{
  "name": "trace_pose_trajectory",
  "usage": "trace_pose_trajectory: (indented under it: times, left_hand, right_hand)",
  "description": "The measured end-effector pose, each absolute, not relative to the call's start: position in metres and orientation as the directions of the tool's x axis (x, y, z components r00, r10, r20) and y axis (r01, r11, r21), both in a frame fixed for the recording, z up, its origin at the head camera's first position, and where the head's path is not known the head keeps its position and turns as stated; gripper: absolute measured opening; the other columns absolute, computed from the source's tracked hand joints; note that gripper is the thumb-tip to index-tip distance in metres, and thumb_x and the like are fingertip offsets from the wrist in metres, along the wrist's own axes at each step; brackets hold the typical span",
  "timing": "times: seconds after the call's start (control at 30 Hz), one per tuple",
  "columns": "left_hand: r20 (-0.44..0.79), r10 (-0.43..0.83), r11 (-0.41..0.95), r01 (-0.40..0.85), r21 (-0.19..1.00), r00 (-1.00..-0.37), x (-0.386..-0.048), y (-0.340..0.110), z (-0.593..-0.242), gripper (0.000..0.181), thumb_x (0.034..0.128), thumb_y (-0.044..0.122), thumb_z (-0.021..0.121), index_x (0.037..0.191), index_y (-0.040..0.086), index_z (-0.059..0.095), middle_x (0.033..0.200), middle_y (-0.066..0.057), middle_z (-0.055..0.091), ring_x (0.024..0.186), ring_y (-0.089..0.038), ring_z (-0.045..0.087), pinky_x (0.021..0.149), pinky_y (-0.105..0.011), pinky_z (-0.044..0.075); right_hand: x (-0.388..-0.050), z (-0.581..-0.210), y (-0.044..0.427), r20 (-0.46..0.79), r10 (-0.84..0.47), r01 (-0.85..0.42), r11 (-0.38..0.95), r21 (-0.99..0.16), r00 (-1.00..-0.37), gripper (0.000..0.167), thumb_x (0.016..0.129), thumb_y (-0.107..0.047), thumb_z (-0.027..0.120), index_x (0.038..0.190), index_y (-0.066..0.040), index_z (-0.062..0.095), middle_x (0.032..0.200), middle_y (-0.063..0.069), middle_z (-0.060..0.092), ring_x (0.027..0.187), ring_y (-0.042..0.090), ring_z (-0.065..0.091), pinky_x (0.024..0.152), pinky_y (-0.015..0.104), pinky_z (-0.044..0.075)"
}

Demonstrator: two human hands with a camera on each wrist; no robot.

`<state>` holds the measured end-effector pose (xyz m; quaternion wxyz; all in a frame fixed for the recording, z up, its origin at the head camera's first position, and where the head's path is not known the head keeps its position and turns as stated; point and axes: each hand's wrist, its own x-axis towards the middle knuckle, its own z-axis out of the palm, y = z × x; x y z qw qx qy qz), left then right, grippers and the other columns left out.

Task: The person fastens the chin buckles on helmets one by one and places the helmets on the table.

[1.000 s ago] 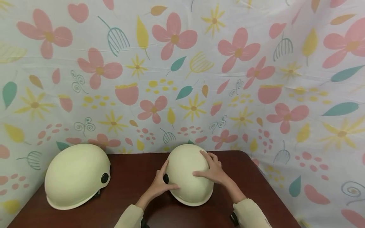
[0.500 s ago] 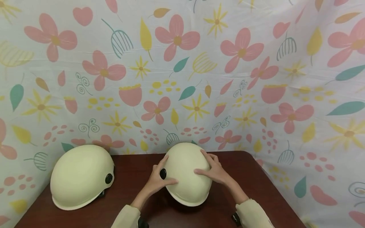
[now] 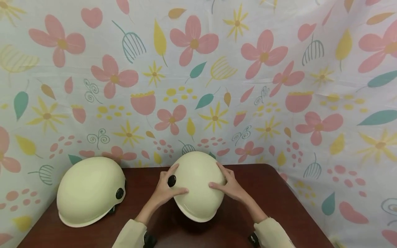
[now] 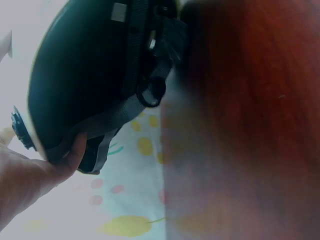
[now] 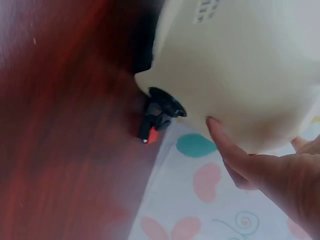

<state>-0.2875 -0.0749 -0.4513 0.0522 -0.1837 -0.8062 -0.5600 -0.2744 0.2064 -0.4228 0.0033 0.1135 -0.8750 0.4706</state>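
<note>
Both hands hold a cream helmet (image 3: pixel 198 186) between them, tilted over the table. On its left side, my left hand (image 3: pixel 165 187) grips near the black round disc (image 3: pixel 172 181); in the left wrist view that hand (image 4: pixel 37 172) has a finger or thumb at the rim, by the dark straps (image 4: pixel 112 115) inside. My right hand (image 3: pixel 231 184) spreads its fingers over the right side of the shell. Seen from the right wrist, the hand (image 5: pixel 275 175) touches the shell (image 5: pixel 240 75), and a black buckle with a red part (image 5: pixel 152 134) hangs below the edge.
A second cream helmet (image 3: pixel 90 191) sits at the left of the dark red table (image 3: pixel 263 206). Behind the table hangs a white cloth (image 3: pixel 198 79) printed with flowers and leaves.
The held helmet has shifted left and slightly up in the head view, its black disc rising and its lower edge tilting. Both hands have kept hold of it; the left moved left with it.
</note>
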Motion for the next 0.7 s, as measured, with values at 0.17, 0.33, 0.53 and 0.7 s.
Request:
trace_pose_trajectory:
  times: [0.17, 0.33, 0.53, 0.7]
  left_hand:
    - [0.309, 0.214, 0.306, 0.364, 0.880, -0.927, -0.288, -0.086, -0.442, 0.096, 0.0683, 0.025, 0.090, 0.150, 0.026, 0.040, 0.123, -0.016, 0.038, 0.109, -0.026, 0.041, 0.103, -0.055, 0.036]
    - [0.289, 0.199, 0.330, 0.342, 0.880, -0.936, -0.290, -0.095, -0.439, 0.093, 0.0673, 0.024, 0.090, 0.148, 0.023, 0.043, 0.122, -0.015, 0.039, 0.110, -0.028, 0.042, 0.102, -0.053, 0.039]
    - [0.292, 0.223, 0.364, 0.357, 0.860, -0.930, -0.297, -0.106, -0.420, 0.089, 0.0676, 0.029, 0.090, 0.145, 0.023, 0.047, 0.114, -0.014, 0.041, 0.106, -0.027, 0.043, 0.102, -0.052, 0.040]
    - [0.287, 0.237, 0.378, 0.360, 0.853, -0.928, -0.304, -0.116, -0.402, 0.083, 0.0703, 0.030, 0.088, 0.144, 0.023, 0.049, 0.120, -0.013, 0.042, 0.113, -0.030, 0.044, 0.105, -0.056, 0.038]
  right_hand:
    - [-0.271, -0.429, 0.194, 0.147, -0.176, -0.212, 0.444, -0.871, -0.973, 0.091, 0.087, -0.031, 0.072, 0.158, -0.021, 0.016, 0.155, 0.022, 0.010, 0.143, 0.041, 0.015, 0.102, 0.064, 0.040]
    - [-0.268, -0.434, 0.183, 0.158, -0.162, -0.211, 0.404, -0.890, -0.974, 0.088, 0.088, -0.028, 0.071, 0.158, -0.021, 0.017, 0.157, 0.023, 0.008, 0.142, 0.045, 0.021, 0.094, 0.059, 0.049]
    - [-0.270, -0.437, 0.171, 0.160, -0.135, -0.195, 0.317, -0.928, -0.978, 0.087, 0.089, -0.026, 0.070, 0.158, -0.022, 0.018, 0.155, 0.024, 0.010, 0.131, 0.052, 0.039, 0.081, 0.052, 0.057]
    - [-0.267, -0.446, 0.160, 0.156, -0.161, -0.185, 0.184, -0.965, -0.975, 0.084, 0.092, -0.022, 0.066, 0.158, -0.021, 0.015, 0.152, 0.023, 0.019, 0.132, 0.049, 0.043, 0.083, 0.049, 0.057]
